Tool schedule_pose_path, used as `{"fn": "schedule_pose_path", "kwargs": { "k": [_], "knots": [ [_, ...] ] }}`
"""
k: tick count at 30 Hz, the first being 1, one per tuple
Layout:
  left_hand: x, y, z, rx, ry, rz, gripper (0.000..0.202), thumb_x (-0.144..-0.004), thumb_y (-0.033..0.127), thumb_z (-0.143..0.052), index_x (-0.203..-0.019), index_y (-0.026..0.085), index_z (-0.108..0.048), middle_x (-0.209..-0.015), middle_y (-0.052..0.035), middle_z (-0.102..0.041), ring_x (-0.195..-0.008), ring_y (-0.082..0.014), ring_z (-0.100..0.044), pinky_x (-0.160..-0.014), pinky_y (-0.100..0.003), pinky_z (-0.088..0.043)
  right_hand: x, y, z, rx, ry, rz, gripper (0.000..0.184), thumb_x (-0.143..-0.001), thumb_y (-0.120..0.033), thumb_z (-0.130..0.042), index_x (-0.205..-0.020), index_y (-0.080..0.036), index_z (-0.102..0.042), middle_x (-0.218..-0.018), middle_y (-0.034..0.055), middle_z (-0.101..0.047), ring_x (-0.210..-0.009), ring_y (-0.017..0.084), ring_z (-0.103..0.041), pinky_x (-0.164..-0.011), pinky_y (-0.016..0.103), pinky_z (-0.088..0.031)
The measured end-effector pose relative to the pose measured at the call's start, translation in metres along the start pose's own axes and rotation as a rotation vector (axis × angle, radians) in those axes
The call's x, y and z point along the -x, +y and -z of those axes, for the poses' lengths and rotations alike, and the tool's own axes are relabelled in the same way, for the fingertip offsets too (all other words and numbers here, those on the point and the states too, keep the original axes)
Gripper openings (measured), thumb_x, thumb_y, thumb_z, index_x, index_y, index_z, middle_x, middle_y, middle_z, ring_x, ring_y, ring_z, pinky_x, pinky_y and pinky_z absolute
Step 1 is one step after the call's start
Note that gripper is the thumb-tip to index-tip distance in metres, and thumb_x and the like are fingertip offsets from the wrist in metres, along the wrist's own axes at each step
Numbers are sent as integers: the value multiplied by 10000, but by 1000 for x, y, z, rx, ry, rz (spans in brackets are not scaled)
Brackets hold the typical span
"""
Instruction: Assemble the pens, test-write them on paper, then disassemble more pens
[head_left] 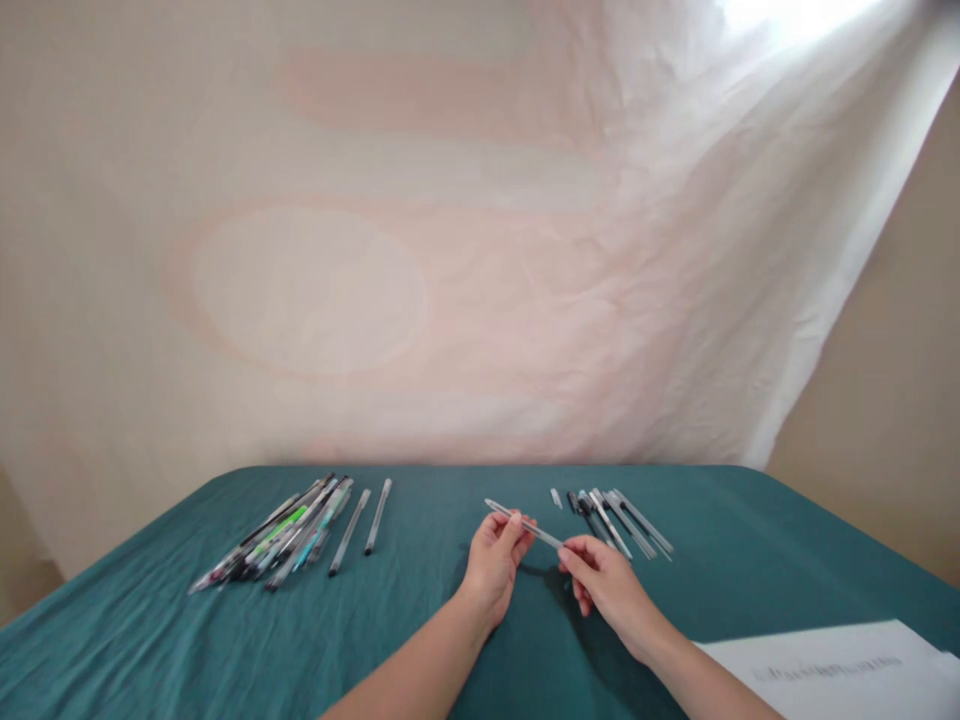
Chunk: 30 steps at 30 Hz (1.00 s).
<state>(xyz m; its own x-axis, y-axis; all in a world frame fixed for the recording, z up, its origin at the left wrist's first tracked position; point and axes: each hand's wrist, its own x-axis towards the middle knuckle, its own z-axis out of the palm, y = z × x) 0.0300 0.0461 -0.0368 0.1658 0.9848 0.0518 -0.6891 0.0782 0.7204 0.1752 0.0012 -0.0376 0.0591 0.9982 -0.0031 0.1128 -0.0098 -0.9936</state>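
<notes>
A slim clear-barrelled pen [541,536] is held above the middle of the table, tilted with its tip up to the left. My left hand [496,562] pinches it near the tip end. My right hand [600,580] grips its other end between thumb and fingers. Behind my right hand lies a row of pen parts [619,518], with clear tubes, dark pieces and a small white cap [556,497] beside them. Whether the held pen has a refill inside is too small to tell.
On the left lies a heap of many pens [289,535], and two separate pens [349,532] [378,516] lie to its right. White paper sheets [840,665] with blurred print rest at the front right. A dark green cloth [420,640] covers the table, and a pale sheet hangs behind.
</notes>
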Motion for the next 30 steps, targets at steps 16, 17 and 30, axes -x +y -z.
{"fn": "schedule_pose_path", "kwargs": {
  "k": [16, 17, 30],
  "knots": [
    [-2, 3, 0, 22, 68, 35, 162, -683, 239, -665, -734, 146, -542, -759, -34, -612, -786, -133, -596, -814, -290, -460, 3, -10, -1, -115, -21, -43, 157, -721, -300, -473, -756, -158, -531, -569, -36, -508, -414, 62, -443, -325, 150, -345],
    [-2, 3, 0, 21, 69, 32, 162, -683, 239, -665, -733, 145, -542, -761, -34, -612, -790, -134, -596, -819, -293, -459, 3, -9, -1, -113, -25, -45, 158, -723, -285, -457, -777, -157, -535, -560, -39, -505, -408, 63, -442, -321, 150, -342],
    [-3, 3, -1, 17, 102, 52, 141, -716, 238, -635, -775, 152, -540, -760, -39, -620, -765, -138, -611, -797, -301, -477, -4, -13, 20, -415, -36, -311, 174, -709, -249, -510, -828, -147, -584, -668, -7, -533, -480, 53, -470, -389, 156, -348]
  ]
}}
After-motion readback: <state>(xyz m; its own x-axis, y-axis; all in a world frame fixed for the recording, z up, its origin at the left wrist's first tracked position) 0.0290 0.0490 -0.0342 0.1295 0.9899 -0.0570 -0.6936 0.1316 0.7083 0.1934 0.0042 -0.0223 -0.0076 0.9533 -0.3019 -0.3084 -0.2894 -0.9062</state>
